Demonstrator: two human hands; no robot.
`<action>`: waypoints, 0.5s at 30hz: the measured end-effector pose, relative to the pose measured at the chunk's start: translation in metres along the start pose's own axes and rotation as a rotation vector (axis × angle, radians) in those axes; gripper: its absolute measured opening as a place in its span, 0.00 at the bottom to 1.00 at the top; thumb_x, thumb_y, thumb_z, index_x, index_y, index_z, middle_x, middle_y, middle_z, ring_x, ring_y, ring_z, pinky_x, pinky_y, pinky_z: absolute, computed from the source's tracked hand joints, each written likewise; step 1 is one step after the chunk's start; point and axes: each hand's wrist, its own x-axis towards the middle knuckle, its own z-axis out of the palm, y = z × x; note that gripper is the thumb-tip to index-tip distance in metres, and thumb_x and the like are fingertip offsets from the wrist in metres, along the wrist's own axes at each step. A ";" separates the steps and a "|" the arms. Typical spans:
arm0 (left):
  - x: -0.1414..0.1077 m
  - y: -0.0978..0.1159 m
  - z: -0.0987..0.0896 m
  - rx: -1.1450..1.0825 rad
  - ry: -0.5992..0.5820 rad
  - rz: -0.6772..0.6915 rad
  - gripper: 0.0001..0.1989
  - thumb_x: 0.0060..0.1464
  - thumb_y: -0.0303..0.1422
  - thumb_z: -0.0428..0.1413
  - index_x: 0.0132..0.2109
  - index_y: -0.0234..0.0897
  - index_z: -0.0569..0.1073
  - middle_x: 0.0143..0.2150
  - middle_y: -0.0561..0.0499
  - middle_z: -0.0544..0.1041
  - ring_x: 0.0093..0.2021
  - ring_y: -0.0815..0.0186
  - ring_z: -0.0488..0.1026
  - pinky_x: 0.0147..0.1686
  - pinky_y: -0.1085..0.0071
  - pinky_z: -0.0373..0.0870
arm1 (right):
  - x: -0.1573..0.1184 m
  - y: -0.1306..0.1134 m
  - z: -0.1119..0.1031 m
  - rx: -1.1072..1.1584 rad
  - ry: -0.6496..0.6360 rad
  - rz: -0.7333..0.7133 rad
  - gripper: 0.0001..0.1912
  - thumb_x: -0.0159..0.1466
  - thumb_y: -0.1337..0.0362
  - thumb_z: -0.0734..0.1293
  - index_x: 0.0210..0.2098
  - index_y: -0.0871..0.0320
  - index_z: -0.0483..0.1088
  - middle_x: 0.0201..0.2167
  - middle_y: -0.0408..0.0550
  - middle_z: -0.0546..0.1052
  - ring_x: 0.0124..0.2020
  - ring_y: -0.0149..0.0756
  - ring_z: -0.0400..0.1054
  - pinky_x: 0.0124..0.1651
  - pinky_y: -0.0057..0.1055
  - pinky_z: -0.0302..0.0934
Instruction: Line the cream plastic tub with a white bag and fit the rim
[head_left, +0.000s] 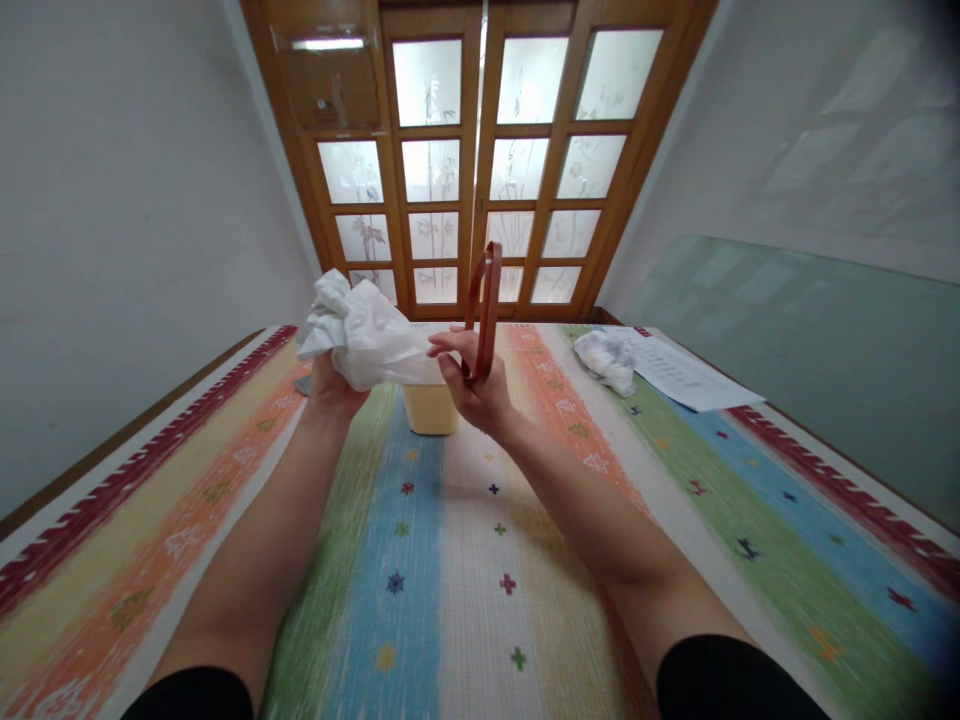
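My left hand [335, 388] is raised above the cloth, closed on a bunched white plastic bag [381, 335]. A crumpled pale wad [324, 312], which may be more of the bag or tissue, sticks up over its fingers. The bag stretches right to my right hand [480, 390], whose thumb and fingertips pinch its edge. A reddish-brown rounded frame [491, 310] stands upright at the right hand; whether it is gripped or hangs around the hand I cannot tell. Behind and below the bag stands a small pale-yellow bin [431, 410], its top hidden by the bag.
A striped, patterned cloth [480, 560] covers the table. Farther right lie a crumpled white plastic bundle [606, 360] and a printed sheet of paper [686, 372]. A small grey object [303, 385] shows partly beside my left hand. Wooden doors with glass panes [472, 160] stand beyond the table.
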 end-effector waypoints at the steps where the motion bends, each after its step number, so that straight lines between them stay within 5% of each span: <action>1: 0.002 0.002 -0.007 -0.004 0.012 0.002 0.22 0.58 0.56 0.57 0.44 0.44 0.78 0.48 0.47 0.83 0.61 0.51 0.75 0.57 0.54 0.77 | -0.001 0.004 0.001 -0.072 0.030 0.027 0.12 0.74 0.59 0.59 0.50 0.49 0.73 0.41 0.49 0.80 0.46 0.44 0.74 0.57 0.48 0.62; 5: 0.004 0.002 -0.022 0.023 0.024 0.054 0.22 0.58 0.58 0.55 0.46 0.47 0.79 0.50 0.49 0.82 0.64 0.51 0.72 0.59 0.54 0.76 | -0.008 0.017 0.011 -0.334 -0.008 0.133 0.11 0.72 0.55 0.65 0.46 0.52 0.75 0.33 0.49 0.78 0.40 0.45 0.71 0.49 0.42 0.57; 10: -0.001 -0.016 -0.005 0.115 0.036 0.045 0.25 0.56 0.59 0.57 0.47 0.44 0.79 0.47 0.46 0.83 0.59 0.52 0.76 0.57 0.56 0.77 | -0.015 0.015 0.025 -0.346 -0.244 0.186 0.08 0.69 0.61 0.67 0.33 0.54 0.72 0.29 0.47 0.76 0.37 0.42 0.68 0.48 0.40 0.53; 15: -0.014 -0.043 0.010 0.254 0.049 0.134 0.25 0.48 0.51 0.68 0.46 0.40 0.79 0.47 0.45 0.83 0.54 0.51 0.79 0.54 0.57 0.77 | -0.018 0.013 0.024 -0.182 -0.103 0.237 0.07 0.62 0.70 0.65 0.27 0.54 0.67 0.29 0.48 0.74 0.37 0.44 0.66 0.45 0.41 0.58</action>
